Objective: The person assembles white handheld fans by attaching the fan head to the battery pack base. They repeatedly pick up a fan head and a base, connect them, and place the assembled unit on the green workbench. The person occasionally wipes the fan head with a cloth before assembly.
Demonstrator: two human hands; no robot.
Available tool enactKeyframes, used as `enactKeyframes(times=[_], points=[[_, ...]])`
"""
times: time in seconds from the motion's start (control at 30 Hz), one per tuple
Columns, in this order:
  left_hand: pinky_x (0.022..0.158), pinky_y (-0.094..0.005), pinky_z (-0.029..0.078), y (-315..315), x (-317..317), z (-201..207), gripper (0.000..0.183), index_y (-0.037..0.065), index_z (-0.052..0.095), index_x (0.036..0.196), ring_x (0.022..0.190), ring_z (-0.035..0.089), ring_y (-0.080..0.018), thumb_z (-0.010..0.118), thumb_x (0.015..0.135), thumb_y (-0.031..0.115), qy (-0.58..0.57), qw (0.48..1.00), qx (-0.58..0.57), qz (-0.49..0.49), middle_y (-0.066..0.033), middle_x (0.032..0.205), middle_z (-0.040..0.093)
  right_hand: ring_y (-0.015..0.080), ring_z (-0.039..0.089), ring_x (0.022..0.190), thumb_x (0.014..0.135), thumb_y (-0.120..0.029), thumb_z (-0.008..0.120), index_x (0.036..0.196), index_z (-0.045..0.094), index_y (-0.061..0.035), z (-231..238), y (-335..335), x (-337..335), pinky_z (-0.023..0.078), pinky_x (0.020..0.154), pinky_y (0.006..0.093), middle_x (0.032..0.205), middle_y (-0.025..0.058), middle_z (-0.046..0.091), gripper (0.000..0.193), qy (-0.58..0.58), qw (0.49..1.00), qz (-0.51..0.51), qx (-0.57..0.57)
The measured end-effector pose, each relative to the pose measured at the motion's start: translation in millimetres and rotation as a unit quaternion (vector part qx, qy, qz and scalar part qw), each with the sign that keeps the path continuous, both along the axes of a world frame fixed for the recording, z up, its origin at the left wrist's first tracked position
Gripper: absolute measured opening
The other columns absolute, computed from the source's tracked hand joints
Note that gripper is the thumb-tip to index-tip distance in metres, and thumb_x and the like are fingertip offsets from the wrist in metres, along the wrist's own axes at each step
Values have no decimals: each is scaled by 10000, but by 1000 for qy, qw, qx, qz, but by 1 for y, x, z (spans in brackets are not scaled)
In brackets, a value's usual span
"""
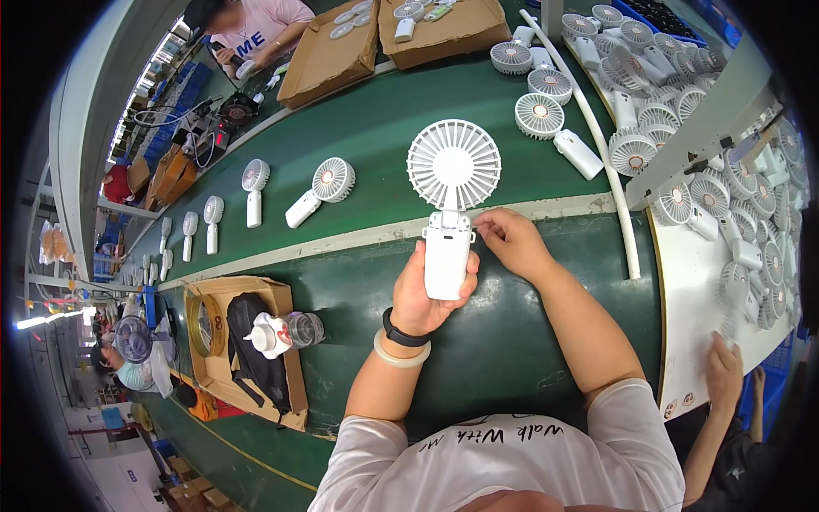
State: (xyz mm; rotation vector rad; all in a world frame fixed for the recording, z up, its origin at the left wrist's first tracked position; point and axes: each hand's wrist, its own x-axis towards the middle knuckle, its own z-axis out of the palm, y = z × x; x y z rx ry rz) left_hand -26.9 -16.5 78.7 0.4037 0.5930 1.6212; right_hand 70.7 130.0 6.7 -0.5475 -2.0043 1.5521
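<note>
My left hand (418,294) grips a white handheld fan (448,264) by its handle, fingers and thumb wrapped around the sides. The fan stands upright in front of me, its round slatted head (455,165) at the top above a hinge-like neck. A small dark slot shows near the top of the handle. Just right of the neck is my right hand (516,245), its fingers bent and loosely apart with nothing visible in them. Whether its fingertips touch the fan I cannot tell. A dark band and a pale bangle circle my left wrist.
More white fans (333,181) lie spaced along the green belt (375,192). A white pipe (601,136) separates it from a fan-heaped table (682,290) at right, where another person's hand (723,371) reaches in. At left, a cardboard box (294,375) adjoins a clear bottle (304,329).
</note>
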Motion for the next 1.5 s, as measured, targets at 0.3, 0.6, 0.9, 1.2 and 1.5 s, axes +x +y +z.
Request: enactKeyframes(times=[0.3, 0.6, 0.9, 1.2, 1.5], points=[[590, -288, 461, -7, 17, -11, 515, 36, 382, 1258, 737, 582, -202, 337, 952, 448, 140, 988, -21, 67, -127, 991, 554, 161, 581, 716, 787, 17, 556, 963, 609, -3, -1, 1, 0, 472, 657, 278, 851, 89, 594, 185, 12, 1000, 6, -8], [741, -331, 522, -2, 26, -57, 502, 69, 285, 1292, 891, 594, -185, 553, 869, 54, 324, 939, -72, 90, -87, 995, 525, 196, 589, 727, 772, 22, 548, 961, 609, 6, 5, 3, 1, 474, 662, 293, 850, 107, 594, 198, -31, 999, 1, 25], [784, -366, 529, -2, 13, -65, 471, 57, 319, 1293, 939, 601, -227, 544, 899, 185, 191, 969, -45, 151, -133, 1115, 546, 252, 607, 768, 709, 21, 555, 883, 627, -31, 5, -3, -10, 485, 661, 340, 812, 120, 604, 195, -92, 968, 44, 231], [883, -349, 467, -6, 5, -59, 473, 51, 317, 1300, 1021, 574, -210, 547, 889, 89, 130, 975, -48, 176, -141, 1188, 534, 359, 500, 1070, 777, -170, 636, 1164, 513, -24, 11, 124, 3, 419, 888, 434, 1144, 204, 523, 431, -318, 766, -263, 492], [908, -354, 450, -7, 1, -58, 497, 45, 312, 1322, 1024, 571, -205, 546, 884, 77, 124, 981, -14, 150, -133, 1177, 545, 364, 565, 962, 707, -109, 703, 1273, 455, -125, -2, 108, -13, 470, 818, 425, 1111, 176, 532, 618, -164, 872, -173, 428]])
